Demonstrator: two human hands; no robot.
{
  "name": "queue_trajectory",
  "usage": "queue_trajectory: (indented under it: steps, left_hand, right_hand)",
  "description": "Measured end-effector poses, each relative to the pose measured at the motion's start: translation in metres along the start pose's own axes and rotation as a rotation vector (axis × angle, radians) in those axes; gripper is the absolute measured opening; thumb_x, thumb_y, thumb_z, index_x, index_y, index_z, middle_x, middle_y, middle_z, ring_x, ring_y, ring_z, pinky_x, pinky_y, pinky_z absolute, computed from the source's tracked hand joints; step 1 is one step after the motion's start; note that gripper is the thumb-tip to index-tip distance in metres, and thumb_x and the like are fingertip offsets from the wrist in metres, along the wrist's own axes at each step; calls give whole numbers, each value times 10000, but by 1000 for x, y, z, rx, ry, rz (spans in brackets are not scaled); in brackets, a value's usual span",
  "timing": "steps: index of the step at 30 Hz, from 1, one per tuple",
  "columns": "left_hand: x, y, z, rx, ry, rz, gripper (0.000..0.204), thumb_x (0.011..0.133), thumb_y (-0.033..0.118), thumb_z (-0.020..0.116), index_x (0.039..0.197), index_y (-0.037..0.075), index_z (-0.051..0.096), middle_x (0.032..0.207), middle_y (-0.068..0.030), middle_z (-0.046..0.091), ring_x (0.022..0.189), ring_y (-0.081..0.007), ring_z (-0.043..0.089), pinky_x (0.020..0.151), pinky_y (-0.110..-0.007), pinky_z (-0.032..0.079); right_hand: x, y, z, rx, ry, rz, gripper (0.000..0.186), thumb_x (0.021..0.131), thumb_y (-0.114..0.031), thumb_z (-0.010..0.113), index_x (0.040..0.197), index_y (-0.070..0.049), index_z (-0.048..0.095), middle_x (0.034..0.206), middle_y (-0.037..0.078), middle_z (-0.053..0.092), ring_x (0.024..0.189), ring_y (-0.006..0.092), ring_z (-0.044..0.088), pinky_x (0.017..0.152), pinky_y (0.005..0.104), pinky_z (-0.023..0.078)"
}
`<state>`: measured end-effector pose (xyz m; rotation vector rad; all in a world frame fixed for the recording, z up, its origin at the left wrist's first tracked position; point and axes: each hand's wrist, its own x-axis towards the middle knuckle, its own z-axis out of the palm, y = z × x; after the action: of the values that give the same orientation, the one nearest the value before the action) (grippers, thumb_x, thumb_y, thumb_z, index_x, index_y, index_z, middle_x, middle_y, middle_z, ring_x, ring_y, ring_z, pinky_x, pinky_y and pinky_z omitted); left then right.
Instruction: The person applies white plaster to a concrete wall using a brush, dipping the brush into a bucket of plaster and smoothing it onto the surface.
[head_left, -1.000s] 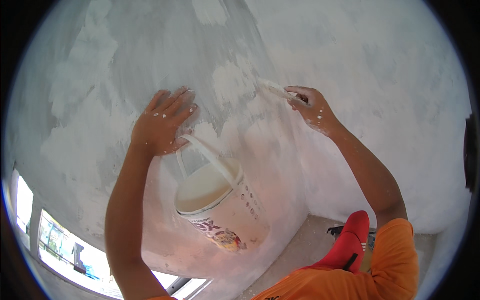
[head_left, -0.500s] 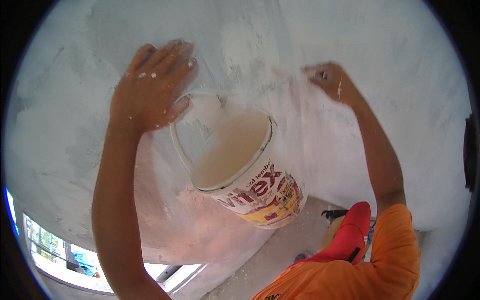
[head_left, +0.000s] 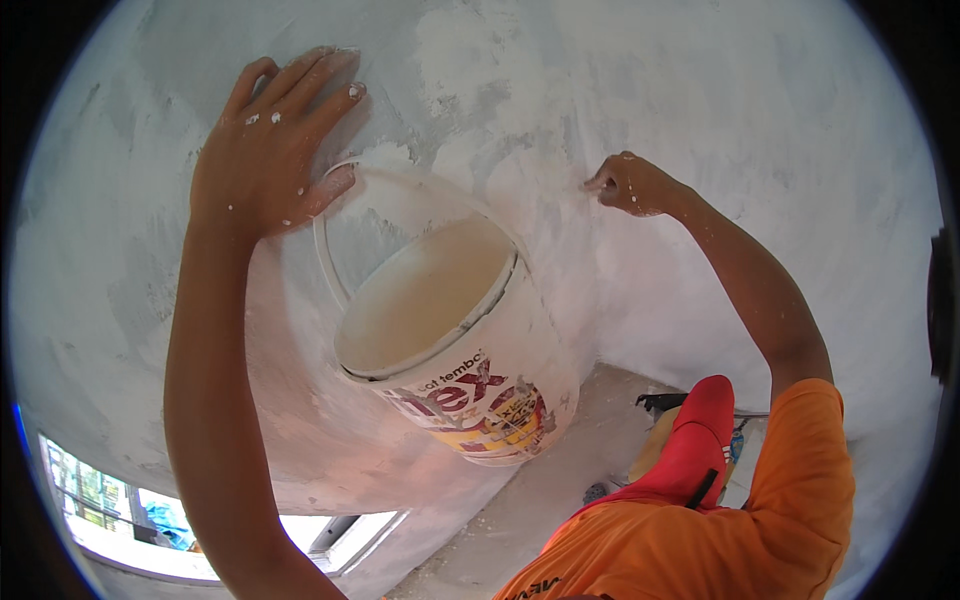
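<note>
My left hand (head_left: 275, 150) is spread against the grey, patchy wall (head_left: 480, 70), with white specks on its fingers. Its thumb meets the raised handle (head_left: 322, 245) of a white plastic bucket (head_left: 545, 370); whether the handle hangs on the thumb I cannot tell. Tilted, the bucket shows its pale inside, and its worn label is dark red and yellow. Over to the right, my right hand (head_left: 635, 185) is closed, fingertips at the wall near the corner. What those fingers hold, if anything, is hidden.
A window opening (head_left: 130, 510) shows at lower left. Below the bucket runs a grey floor (head_left: 480, 530). Near my red-clad leg (head_left: 695, 440) lie a tan object (head_left: 655, 455) and a dark item (head_left: 660, 402). Something dark (head_left: 940, 305) stands at the far right edge.
My left hand and the bucket appear shifted left in the view. My right hand has moved a little down and left, its fingers still curled.
</note>
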<state>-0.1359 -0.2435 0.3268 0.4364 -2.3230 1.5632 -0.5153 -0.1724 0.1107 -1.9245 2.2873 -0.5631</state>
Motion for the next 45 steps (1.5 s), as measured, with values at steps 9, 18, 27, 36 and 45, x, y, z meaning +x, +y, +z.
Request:
queue_trajectory:
  steps: [9, 18, 27, 36, 45]
  left_hand:
    - [-1, 2, -3, 2, -46, -38, 681, 695, 367, 810, 1324, 205, 606, 1526, 2, 462, 1406, -189, 415, 1217, -445, 278]
    - [-17, -10, 0, -88, 50, -27, 663, 700, 352, 798, 1308, 172, 605, 1518, -17, 465, 1421, -213, 398, 1210, -465, 285]
    - [-16, -8, -12, -75, -14, -41, 668, 695, 366, 792, 1304, 168, 602, 1518, -29, 457, 1413, -226, 396, 1206, -460, 284]
    - [-16, -11, -13, -105, -38, -20, 681, 673, 364, 805, 1295, 170, 608, 1511, -19, 464, 1418, -222, 392, 1198, -459, 291]
    - [-11, -8, -7, -128, 16, -50, 664, 735, 457, 795, 1319, 202, 608, 1520, -20, 463, 1429, -187, 383, 1227, -429, 264]
  right_hand:
    - [27, -21, -125, -56, 566, -196, 289, 915, -204, 688, 1180, -101, 742, 1127, 204, 719, 894, 238, 678, 824, 352, 535]
    - [-12, -16, 101, -92, 453, -112, 441, 960, -233, 557, 1400, -244, 587, 1064, 156, 691, 1017, 320, 653, 860, 432, 554]
    - [27, 0, -19, -89, 328, -60, 379, 890, -252, 688, 1247, -127, 672, 1264, 171, 628, 1188, 330, 582, 1052, 410, 451]
    - [33, -37, -2, 214, 662, -13, 404, 956, -260, 626, 1353, -185, 643, 1182, 206, 675, 1079, 358, 626, 960, 418, 498]
    - [0, 36, 68, -171, -62, -19, 357, 900, -216, 627, 1242, -244, 721, 1129, 139, 696, 1153, 327, 577, 993, 423, 484]
